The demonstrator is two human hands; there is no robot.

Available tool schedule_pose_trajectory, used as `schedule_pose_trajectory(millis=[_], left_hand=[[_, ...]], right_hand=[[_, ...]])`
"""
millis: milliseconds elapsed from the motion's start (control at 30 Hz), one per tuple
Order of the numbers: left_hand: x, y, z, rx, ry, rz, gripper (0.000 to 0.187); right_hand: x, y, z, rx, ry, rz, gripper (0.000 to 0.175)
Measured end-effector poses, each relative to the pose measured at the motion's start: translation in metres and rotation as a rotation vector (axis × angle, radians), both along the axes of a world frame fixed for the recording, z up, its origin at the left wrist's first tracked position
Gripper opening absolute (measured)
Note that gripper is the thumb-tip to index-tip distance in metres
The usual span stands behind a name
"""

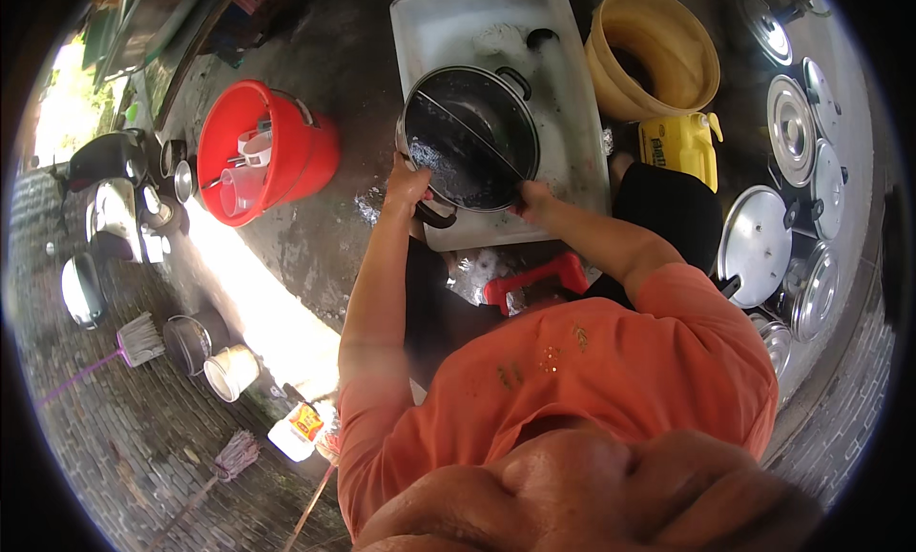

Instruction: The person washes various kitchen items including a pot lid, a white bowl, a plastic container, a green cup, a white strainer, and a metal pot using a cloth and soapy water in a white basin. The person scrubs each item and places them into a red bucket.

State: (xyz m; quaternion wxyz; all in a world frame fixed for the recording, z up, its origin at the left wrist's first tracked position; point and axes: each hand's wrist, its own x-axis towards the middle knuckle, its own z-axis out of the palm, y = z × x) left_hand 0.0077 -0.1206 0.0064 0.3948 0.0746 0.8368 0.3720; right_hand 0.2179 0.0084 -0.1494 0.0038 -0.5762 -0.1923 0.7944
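Both my hands hold a dark divided pot (465, 148) with a straight partition across its inside and two black loop handles. It is tilted over the near left part of a white rectangular plastic tub (415, 33). My left hand (409, 183) grips the pot's left rim, just above the near handle. At the lower right rim, my right hand (533, 201) has hold of the edge by the partition's end; its fingertips are partly hidden. Wet, pale spots cover part of the pot's inside. Cloudy water and suds lie in the tub, with a dark round utensil (542, 38) near its far end.
A red bucket (304, 148) holding plastic cups stands left. To the right are a yellowish bucket (651, 51), a yellow pump jug (680, 148) and several metal lids (755, 244). A red plastic stool (537, 276) is beneath me. Brooms and small pails (230, 373) lie behind left.
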Motion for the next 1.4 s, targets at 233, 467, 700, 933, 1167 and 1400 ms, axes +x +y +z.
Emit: schedule_pose_trajectory(millis=[233,467,700,933,1167,1400], left_hand=[[-0.013,0.056,-0.008,0.249,0.079,-0.03,0.08],[-0.017,0.082,-0.045,0.389,0.018,0.059,0.063],[0.007,0.05,-0.068,0.224,0.323,-0.266,0.061],[0.034,0.061,-0.073,0.255,0.363,-0.471,0.073],[0.029,0.06,-0.06,0.14,0.039,-0.103,0.065],[0.036,0.047,-0.078,0.143,0.097,-0.139,0.051]], right_hand=[[-0.052,0.05,-0.05,-0.075,0.22,0.035,0.026],[-0.074,0.083,-0.111,0.291,0.252,0.436,0.034],[-0.008,0.0,-0.114,1.421,0.059,1.296,0.056],[-0.005,0.062,-0.087,0.973,-0.169,1.62,0.05],[-0.045,0.141,-0.017,0.239,0.593,0.594,0.041],[-0.123,0.06,0.016,-0.261,0.765,0.013,0.042]])
